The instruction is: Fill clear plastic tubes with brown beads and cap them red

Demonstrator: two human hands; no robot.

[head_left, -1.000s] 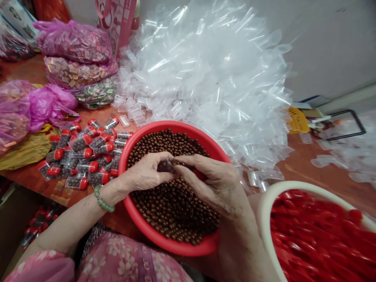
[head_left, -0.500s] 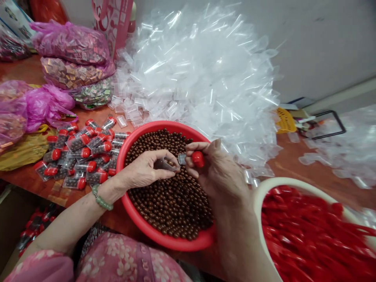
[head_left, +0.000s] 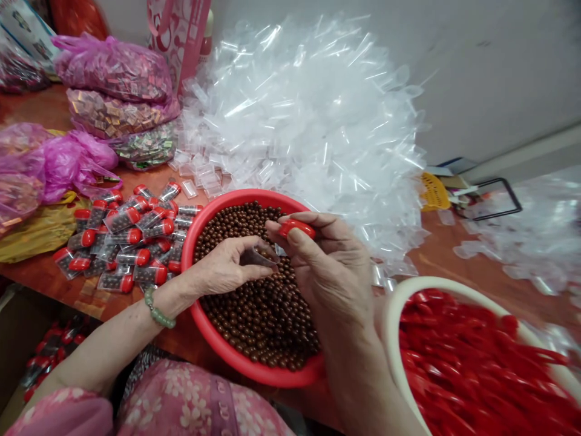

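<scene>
Over the red basin (head_left: 205, 346) of brown balls (head_left: 258, 321), my left hand (head_left: 218, 263) is closed round a small greyish see-through plastic piece (head_left: 259, 259). A few balls show at its opening; its exact kind is unclear. My right hand (head_left: 333, 266) is just to the right, pinching a glossy red cap (head_left: 297, 229) between thumb and fingers. Below those fingers a bit of clear plastic (head_left: 280, 249) shows, mostly hidden. Filled clear containers with red caps (head_left: 131, 236) lie heaped left of the basin.
A cream tub (head_left: 391, 321) of red caps (head_left: 472, 363) stands at the right. Behind the basin rises a big heap of clear plastic containers (head_left: 308, 121). Filled pink bags (head_left: 118, 72) are at the back left, a yellow basket (head_left: 434, 191) at the right. More capped containers (head_left: 49, 351) lie below the table.
My right hand has turned and moved slightly left, so the red cap now lies sideways between thumb and fingers. My left hand stays nearly in place.
</scene>
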